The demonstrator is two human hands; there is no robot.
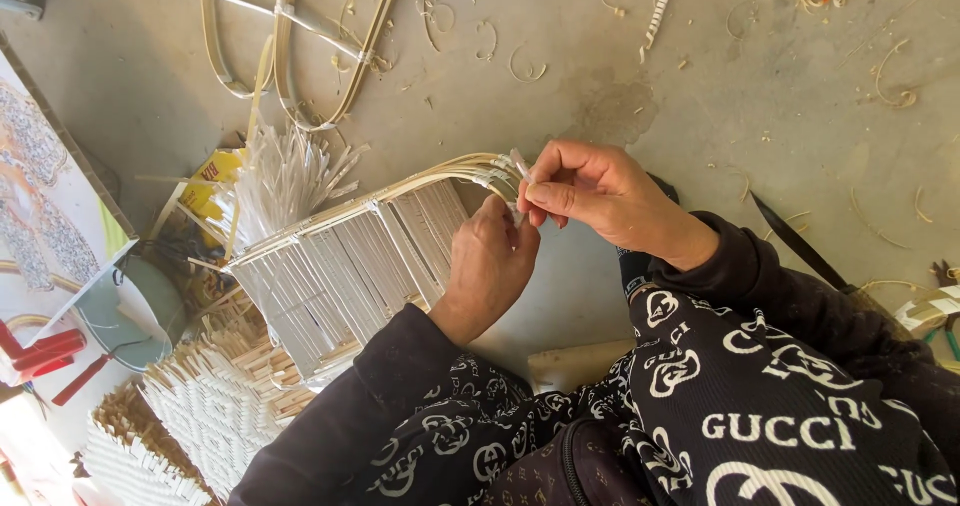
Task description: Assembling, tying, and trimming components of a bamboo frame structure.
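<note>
Left hand (487, 266): clenched round the curved end of the bamboo frame (350, 256), mid-scene
Right hand (590, 194): pinching a thin white strip (520, 164) at that bend
Frame: pale flat slats, smooth, bundled rim
Floor (700, 96): dusty grey concrete, curly shavings (525, 66) far side
Left: woven panels (200, 406), stacked

Bare floor (700, 96) right (shavings only); woven panels (330, 276) crowd left.

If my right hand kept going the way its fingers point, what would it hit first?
The right hand points left along the curved cane rim it pinches; beyond that, probably the bundle of pale strips, though depth is unclear.
</note>
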